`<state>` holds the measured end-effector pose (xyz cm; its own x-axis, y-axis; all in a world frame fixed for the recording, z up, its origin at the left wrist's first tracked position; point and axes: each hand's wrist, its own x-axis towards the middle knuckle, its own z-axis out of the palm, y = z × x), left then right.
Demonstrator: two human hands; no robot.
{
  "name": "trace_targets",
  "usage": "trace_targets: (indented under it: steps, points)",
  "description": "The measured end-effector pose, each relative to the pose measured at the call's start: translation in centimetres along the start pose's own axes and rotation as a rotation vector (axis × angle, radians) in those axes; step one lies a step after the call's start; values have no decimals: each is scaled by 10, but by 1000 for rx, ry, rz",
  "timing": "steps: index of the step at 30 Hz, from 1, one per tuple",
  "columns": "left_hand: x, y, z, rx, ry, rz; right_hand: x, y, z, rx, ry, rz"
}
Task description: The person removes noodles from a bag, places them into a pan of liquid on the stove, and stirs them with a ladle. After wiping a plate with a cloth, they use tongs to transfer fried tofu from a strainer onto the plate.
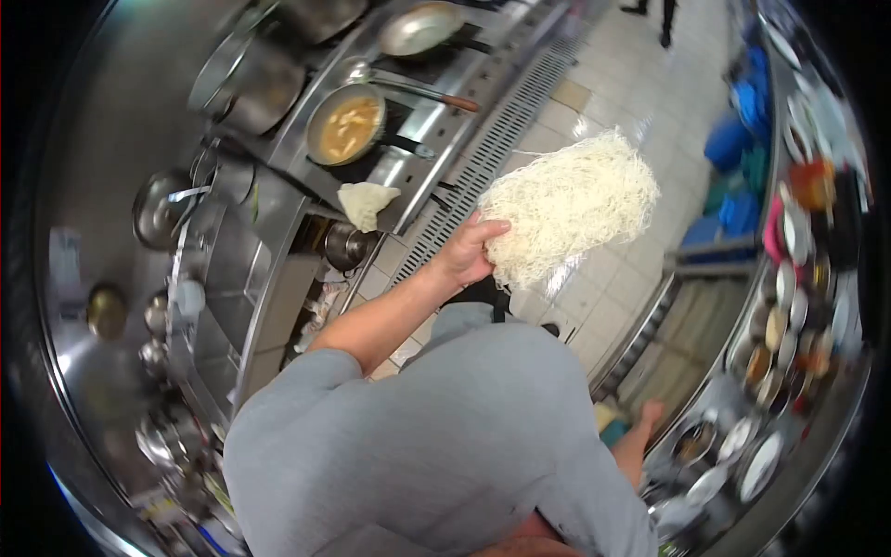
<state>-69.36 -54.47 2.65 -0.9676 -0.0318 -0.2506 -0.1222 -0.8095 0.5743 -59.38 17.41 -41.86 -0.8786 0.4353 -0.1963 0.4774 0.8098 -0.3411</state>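
A large block of dried thin noodles [575,206], pale and tangled, is held out over the floor by my left hand [471,251]. My thumb lies on top of its near end, and the fingers go underneath, mostly hidden. Low on the right, my right hand [652,411] is beside the edge of the right-hand counter. It is small and blurred there, so its fingers cannot be made out.
On the stove at left, a pan [349,125] holds brown liquid with pale pieces. A ladle [418,90], another pan [422,30] and a cloth [368,204] lie nearby. Bowls [777,330] crowd the right counter. Blue bins [733,139] stand beyond; someone's legs [667,19] show far off.
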Motion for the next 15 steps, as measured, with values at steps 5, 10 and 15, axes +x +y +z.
trace_targets:
  steps: [5,10,15]
  points:
    - [-49,131,-71,115,392,256,-32,-152,-2,470,-944,119]
    - [-107,301,-184,240,588,574,-3,-330,22,239,-1147,269]
    - [-110,369,-266,245,755,436,41,-501,13,417,-784,190]
